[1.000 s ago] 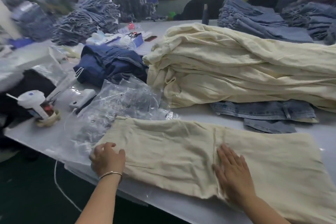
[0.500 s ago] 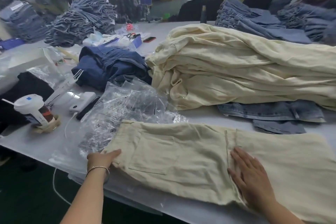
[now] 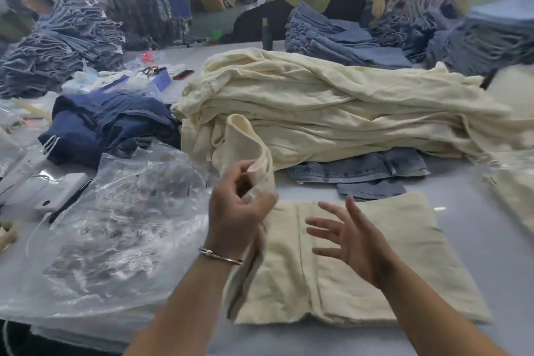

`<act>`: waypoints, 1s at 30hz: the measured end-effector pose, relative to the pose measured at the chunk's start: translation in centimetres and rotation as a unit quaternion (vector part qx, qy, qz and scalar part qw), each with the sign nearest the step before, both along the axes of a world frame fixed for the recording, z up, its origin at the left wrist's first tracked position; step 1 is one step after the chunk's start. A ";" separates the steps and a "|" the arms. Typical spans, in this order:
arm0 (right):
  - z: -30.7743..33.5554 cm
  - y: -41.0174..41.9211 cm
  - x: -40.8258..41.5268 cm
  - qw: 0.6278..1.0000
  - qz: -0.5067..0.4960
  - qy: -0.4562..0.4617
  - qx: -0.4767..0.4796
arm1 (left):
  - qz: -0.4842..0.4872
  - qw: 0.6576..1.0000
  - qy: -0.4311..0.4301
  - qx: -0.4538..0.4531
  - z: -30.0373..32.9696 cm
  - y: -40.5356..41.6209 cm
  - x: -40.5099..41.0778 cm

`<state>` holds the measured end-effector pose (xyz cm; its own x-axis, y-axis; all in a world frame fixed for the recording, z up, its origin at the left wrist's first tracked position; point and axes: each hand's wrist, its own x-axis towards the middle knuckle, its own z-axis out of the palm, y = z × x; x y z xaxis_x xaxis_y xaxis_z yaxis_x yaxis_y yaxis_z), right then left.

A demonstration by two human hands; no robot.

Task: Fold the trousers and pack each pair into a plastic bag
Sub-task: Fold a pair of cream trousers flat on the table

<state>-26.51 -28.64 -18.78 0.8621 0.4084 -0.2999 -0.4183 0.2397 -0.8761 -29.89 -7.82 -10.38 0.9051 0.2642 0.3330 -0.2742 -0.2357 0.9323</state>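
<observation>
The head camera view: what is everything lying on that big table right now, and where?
Cream fabric trousers being folded: one pair, cream, front centre of the table, one end lifted.
Heap of cream fabric trousers: one heap, cream, behind the folded pair.
Clear plastic bags: a stack, see-through, front left.
Dark blue denim garments: one pile, navy, left of the cream heap.
Light blue denim trousers: at least one pair, faded blue, under the cream heap's front edge.
Stacks of grey-blue jeans: several, far left and far right.
White table: one, white, under everything.
Left hand: grips the lifted cream end.
Right hand: fingers spread over the folded pair; contact unclear.
</observation>
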 end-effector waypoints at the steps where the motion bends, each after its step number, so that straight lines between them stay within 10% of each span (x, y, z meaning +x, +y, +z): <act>1: 1.2 -1.4 0.3 0.998 0.002 0.016 0.056 | -0.056 0.998 0.003 0.023 -0.7 -3.2 0.0; 7: 2.8 -8.3 0.7 0.977 -0.100 0.013 -0.190 | -0.340 0.904 0.047 0.254 -6.4 -15.0 -0.8; 12: 2.7 -15.2 2.0 0.982 -0.142 0.007 -0.126 | -0.119 0.958 0.015 0.260 -8.0 -12.0 1.8; 15: 1.3 -18.4 2.3 0.967 -0.168 -0.003 -0.191 | -0.022 0.909 0.130 0.396 -9.9 -9.5 3.9; 19: -3.0 -18.7 1.9 0.801 -0.039 -0.051 -0.595 | -0.066 0.760 0.279 0.583 -14.8 -9.6 3.0; 23: -3.1 -16.8 1.1 0.603 -0.071 -0.234 -0.759 | -0.007 0.799 0.270 0.538 -15.6 -10.3 1.8; 26: -4.0 -15.1 1.0 0.590 -0.102 -0.449 -0.663 | 0.060 0.844 0.179 0.502 -14.9 -11.1 1.2; 30: -7.3 -13.9 0.5 0.568 0.030 -0.449 -0.689 | 0.016 0.772 0.332 0.542 -17.8 -10.5 0.7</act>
